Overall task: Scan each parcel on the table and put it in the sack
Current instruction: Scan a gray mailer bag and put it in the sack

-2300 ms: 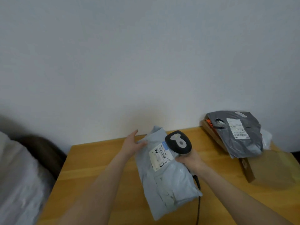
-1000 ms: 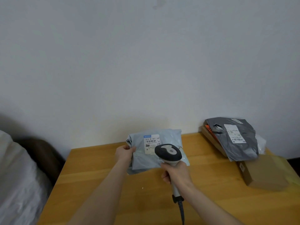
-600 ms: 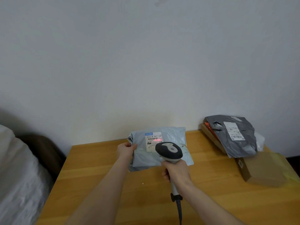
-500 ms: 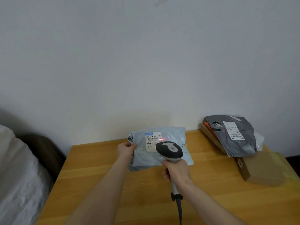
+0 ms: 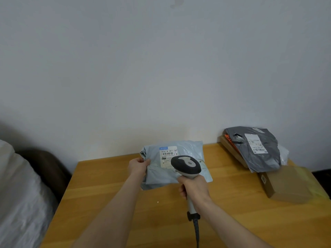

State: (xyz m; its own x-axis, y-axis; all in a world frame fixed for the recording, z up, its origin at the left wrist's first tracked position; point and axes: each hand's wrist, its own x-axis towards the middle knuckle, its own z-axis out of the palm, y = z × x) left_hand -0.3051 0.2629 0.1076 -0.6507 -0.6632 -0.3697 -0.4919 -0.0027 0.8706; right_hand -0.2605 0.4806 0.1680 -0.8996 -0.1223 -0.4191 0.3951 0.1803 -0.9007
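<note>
My left hand [image 5: 138, 167] grips the left edge of a light blue poly-bag parcel [image 5: 189, 154], holding it tilted up off the wooden table [image 5: 107, 194] with its white barcode label [image 5: 167, 155] facing me. My right hand [image 5: 194, 187] grips the handle of a black and grey barcode scanner [image 5: 186, 164], whose head points at the label from just in front of it. The scanner's cable [image 5: 196, 231] runs down toward me. A white sack [image 5: 19, 197] lies at the left, beside the table.
At the table's right end a dark grey poly-bag parcel [image 5: 256, 149] lies on top of a flat cardboard box [image 5: 231, 149], with a brown carton [image 5: 286, 187] in front of them. A dark rounded object [image 5: 48, 167] sits between the sack and the table.
The blue parcel was lifted from lying flat and turned label-up toward me. The scanner drew back and aimed at the label; a red scan line showed on the label half a second ago and is gone now.
</note>
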